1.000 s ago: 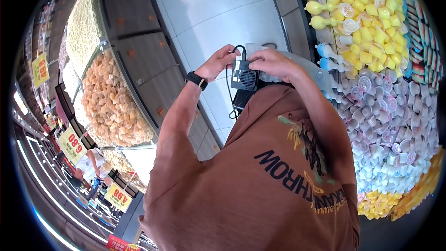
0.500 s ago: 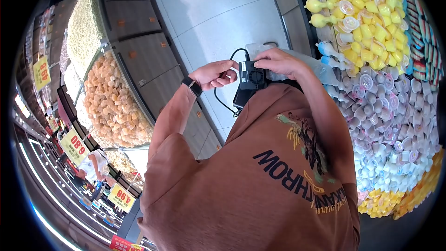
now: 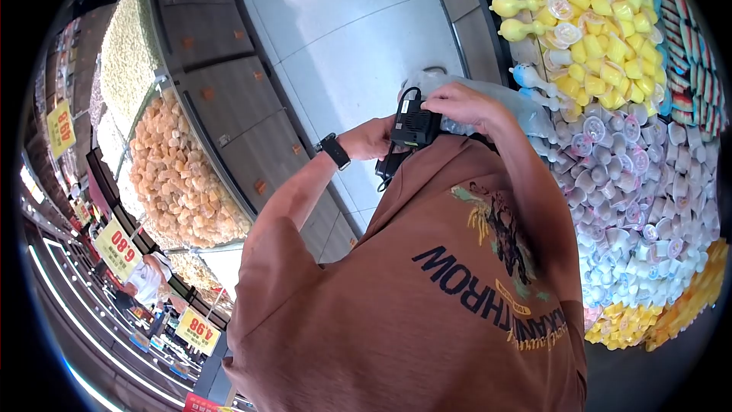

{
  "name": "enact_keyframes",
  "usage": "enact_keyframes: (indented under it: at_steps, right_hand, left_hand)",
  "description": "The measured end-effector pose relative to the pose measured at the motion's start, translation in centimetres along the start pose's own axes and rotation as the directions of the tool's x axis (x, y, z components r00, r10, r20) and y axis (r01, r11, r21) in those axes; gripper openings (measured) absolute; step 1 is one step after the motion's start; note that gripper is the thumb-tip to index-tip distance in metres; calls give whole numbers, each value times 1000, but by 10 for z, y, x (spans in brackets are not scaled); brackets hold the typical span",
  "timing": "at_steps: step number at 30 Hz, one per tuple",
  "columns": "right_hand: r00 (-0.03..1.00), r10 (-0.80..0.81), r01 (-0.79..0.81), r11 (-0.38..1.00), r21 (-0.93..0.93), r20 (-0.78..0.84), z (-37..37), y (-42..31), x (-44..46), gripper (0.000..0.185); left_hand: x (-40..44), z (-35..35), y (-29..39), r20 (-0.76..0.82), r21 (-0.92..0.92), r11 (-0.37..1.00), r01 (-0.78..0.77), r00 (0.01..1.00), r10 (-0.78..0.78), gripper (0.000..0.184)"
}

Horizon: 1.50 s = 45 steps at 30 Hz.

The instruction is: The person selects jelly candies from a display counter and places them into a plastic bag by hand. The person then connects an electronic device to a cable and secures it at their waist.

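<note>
A small black box-shaped device (image 3: pixel 415 128) with ridged vents is held in front of the chest, a black cable looping from it. My left hand (image 3: pixel 371 139), with a black watch (image 3: pixel 334 151) on the wrist, closes against the device's left side; its fingertips are partly hidden. At the upper right corner my right hand (image 3: pixel 461 104) grips the device with bent fingers. Below it is a second dark piece (image 3: pixel 389 165), close to the brown shirt (image 3: pixel 366 313). A clear plastic bag (image 3: pixel 518 111) lies behind my right hand and forearm.
On the right, a display holds yellow jelly cups (image 3: pixel 610 46) and white cups (image 3: pixel 602 175). Left stands a brown-panelled bin (image 3: pixel 236 99) with orange-brown lumps (image 3: pixel 179 175). Price signs (image 3: pixel 118 250) and another person (image 3: pixel 149 278) appear at lower left. Pale floor tiles (image 3: pixel 358 46) lie between.
My left hand has moved right, from beside the device onto its left side. The device has tilted, showing its ridged face instead of the round fan grille. My right hand stays on it.
</note>
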State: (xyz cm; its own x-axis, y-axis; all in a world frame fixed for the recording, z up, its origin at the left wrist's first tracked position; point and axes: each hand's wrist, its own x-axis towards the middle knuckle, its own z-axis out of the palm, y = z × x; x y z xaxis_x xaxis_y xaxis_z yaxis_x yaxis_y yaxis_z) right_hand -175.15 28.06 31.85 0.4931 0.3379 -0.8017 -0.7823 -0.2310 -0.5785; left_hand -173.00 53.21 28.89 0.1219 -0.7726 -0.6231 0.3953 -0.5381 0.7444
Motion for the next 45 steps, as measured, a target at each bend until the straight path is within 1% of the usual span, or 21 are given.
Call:
enact_keyframes:
  at_steps: [2,3,4,5,6,8,10,11,12,13,14,15,18,22,28,32,35,39,42,43,45]
  right_hand:
    - [999,-36,36,999,15,10,-3,2,1,29]
    - [998,-59,58,998,25,25,-4,1,0,29]
    - [996,-83,81,996,37,36,-6,0,0,30]
    - [993,-103,101,994,33,52,-8,2,2,30]
    - [990,-121,119,992,29,69,-8,6,7,30]
    - [986,-102,99,995,31,129,-10,7,10,33]
    - [977,-29,22,999,35,213,-13,0,8,37]
    - [974,-34,22,998,53,223,-13,0,8,37]
    - [972,-40,23,997,72,232,-13,1,10,38]
    - [969,-44,23,996,91,241,-12,3,11,38]
    - [969,-44,20,994,103,244,-10,6,14,37]
    - [969,-45,17,993,114,244,-9,10,19,37]
    - [966,-48,4,985,171,253,-6,16,29,34]
    - [971,-7,-36,983,179,237,0,11,24,31]
    - [977,-29,-14,980,197,211,2,10,12,34]
    - [985,-136,114,975,-194,-107,10,10,17,34]
    - [900,-264,89,889,-449,-346,1,32,30,37]
    - [898,-251,54,879,-474,-363,-11,27,9,29]
    - [885,-387,239,855,-460,-260,1,29,-3,23]
    - [901,-372,238,855,-461,-224,5,27,-7,19]
    - [907,-395,267,811,-521,-150,10,25,-10,19]
  left_hand:
    - [6,-3,-13,-167,-70,989,-129,979,116,29]
    - [9,-4,-15,-233,-374,924,-79,972,-11,29]
    - [12,-5,-15,-254,-642,765,-50,955,-151,31]
    - [11,-6,9,-250,-772,633,-62,945,-211,38]
    - [7,-14,8,-219,-850,515,-113,964,-150,41]
    - [4,-20,31,-294,-735,649,-197,955,-43,43]
    - [5,-37,35,-224,-245,937,-248,955,194,54]
    - [5,-43,39,-141,42,958,-285,947,288,61]
    - [0,-42,53,-127,337,909,-245,945,302,70]
    - [-7,-38,68,-108,600,778,-187,945,310,79]
    - [-16,-31,82,-87,808,578,-115,946,311,88]
    - [-21,-23,92,-86,876,468,-116,917,389,95]
    - [-22,-12,100,21,910,369,-189,910,415,96]
    - [-19,-11,94,76,832,524,-183,973,219,106]
    - [-18,-1,96,76,867,437,-237,932,356,112]
    - [-18,-7,89,61,855,483,-188,962,267,106]
    - [-21,-16,82,51,864,477,-162,970,236,96]
    - [-27,-22,82,32,842,534,-80,995,99,77]
    - [-30,-25,76,32,811,583,-57,998,53,68]
    - [-32,-27,71,33,803,594,-56,998,49,66]
    - [-37,-36,66,-5,610,787,94,993,-115,71]
